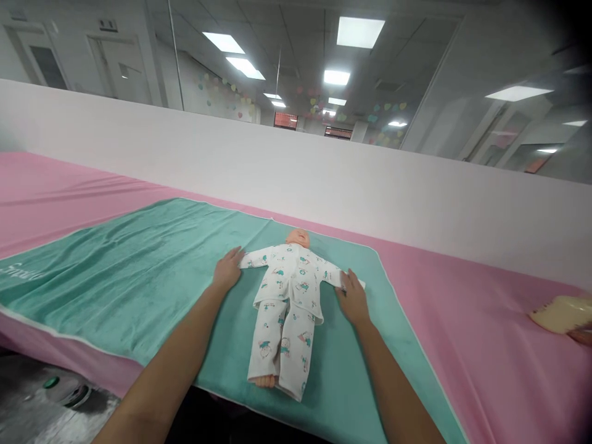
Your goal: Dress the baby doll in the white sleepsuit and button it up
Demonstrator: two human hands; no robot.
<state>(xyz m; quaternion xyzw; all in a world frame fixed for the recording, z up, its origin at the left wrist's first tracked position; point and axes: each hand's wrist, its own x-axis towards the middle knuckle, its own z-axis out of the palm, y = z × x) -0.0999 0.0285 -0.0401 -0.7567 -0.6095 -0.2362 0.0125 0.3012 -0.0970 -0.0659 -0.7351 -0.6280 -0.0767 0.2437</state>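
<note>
A baby doll lies on its back in a white printed shirt and matching trousers. Its arms are spread to both sides, and one foot partly shows at a trouser hem. My left hand is at the end of the sleeve on the left, its fingers closed about the cuff. Over the cuff of the other sleeve lies my right hand, fingers bent onto the fabric, with a bit of white cloth showing beyond them. The doll's own hands are hidden.
Under the doll a green towel with a white edge covers part of a pink sheet. A low white wall with glass above stands behind. A pale yellowish object is at the far right, a green-capped container lower left.
</note>
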